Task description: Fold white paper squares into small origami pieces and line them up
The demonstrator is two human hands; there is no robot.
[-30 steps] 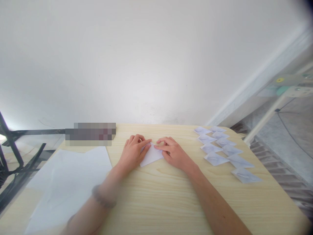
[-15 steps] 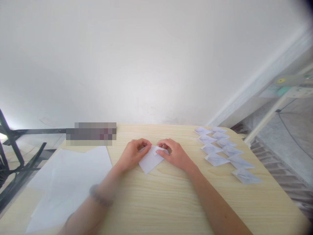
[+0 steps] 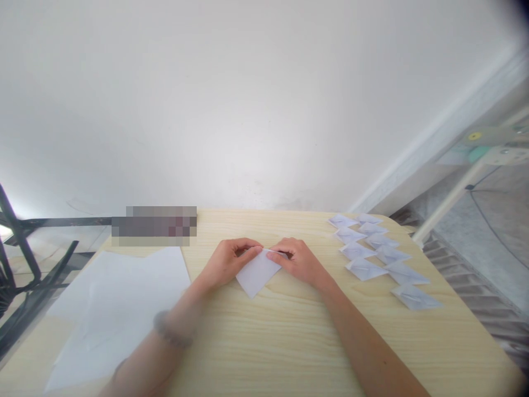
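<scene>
Between my hands, at the middle of the table, is a small folded white paper (image 3: 257, 274), one corner pointing toward me. My left hand (image 3: 228, 260) pinches its far left edge between thumb and fingers. On the far right edge, my right hand (image 3: 298, 260) pinches the paper the same way, thumb on top. The two thumb tips lie close together at the far corner. My fingers hide part of the upper edge. A dark bead bracelet circles my left wrist.
Several folded white paper pieces (image 3: 367, 269) lie in two rows on the right of the wooden table (image 3: 264, 353). Flat white sheets (image 3: 119, 309) lie at the left. A blurred-out item (image 3: 152, 226) is at the back left, and a wall (image 3: 256, 110) stands behind.
My thumbs have come closer together at the paper's far corner. A small raised flap there now lies flat or is hidden. The paper has shifted slightly right and toward me.
</scene>
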